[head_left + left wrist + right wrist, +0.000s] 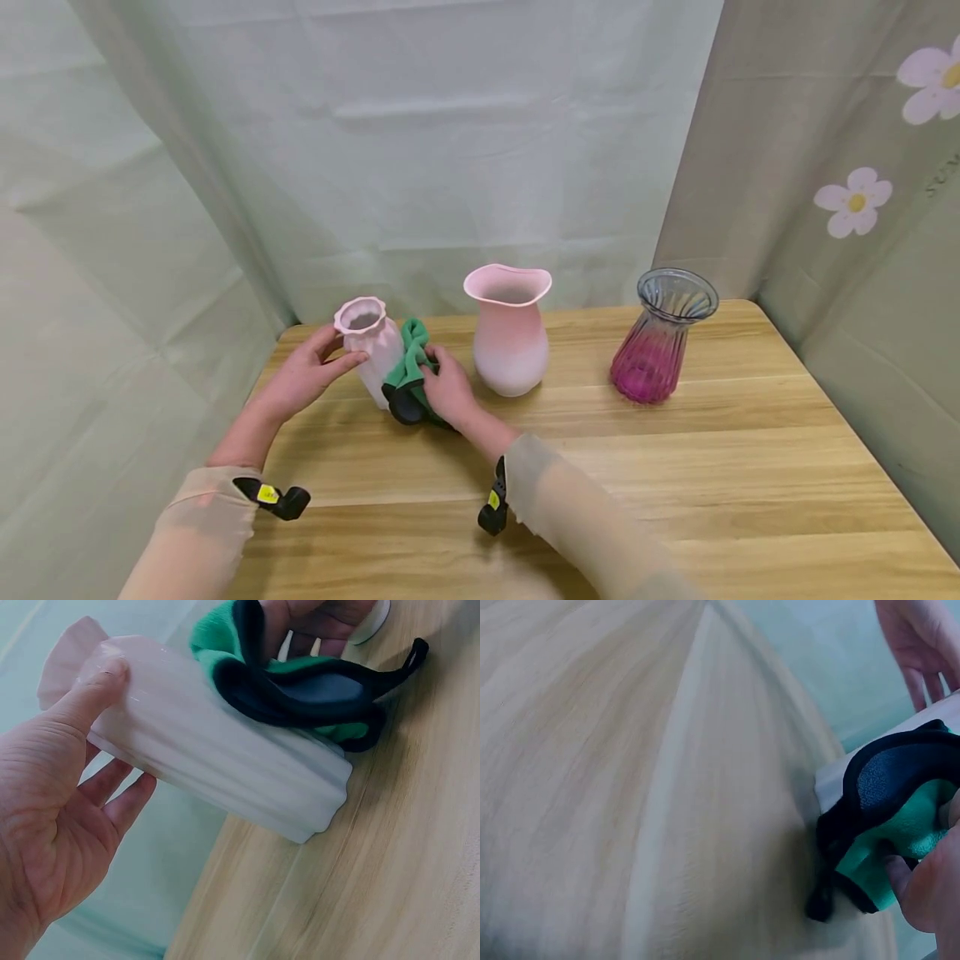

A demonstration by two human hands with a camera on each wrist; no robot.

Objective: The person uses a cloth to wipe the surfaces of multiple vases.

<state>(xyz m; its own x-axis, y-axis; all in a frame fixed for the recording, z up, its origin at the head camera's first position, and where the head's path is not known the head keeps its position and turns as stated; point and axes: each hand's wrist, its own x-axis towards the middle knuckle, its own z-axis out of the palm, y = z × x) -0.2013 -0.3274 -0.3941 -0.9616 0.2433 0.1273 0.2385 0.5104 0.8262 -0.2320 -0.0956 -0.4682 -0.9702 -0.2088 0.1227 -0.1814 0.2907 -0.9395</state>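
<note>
A pale pink ribbed vase [382,350] with a scalloped rim stands at the table's left, tilted in the left wrist view. My left hand [308,372] grips it near the neck, thumb [105,682] on the near side and fingers behind. Against the vase's right side, my right hand [450,387] holds a bunched green cloth [410,362] with dark blue edging and a black loop [420,652]. In the right wrist view the cloth [907,825] covers part of the vase, with fingers and thumb pinching its folds.
A larger pink-to-white vase [512,350] with a wavy rim stands just right of my right hand. Farther right is a ribbed glass vase [652,358], grey above and magenta below. The wooden table [675,483] ends at hanging curtains [450,167].
</note>
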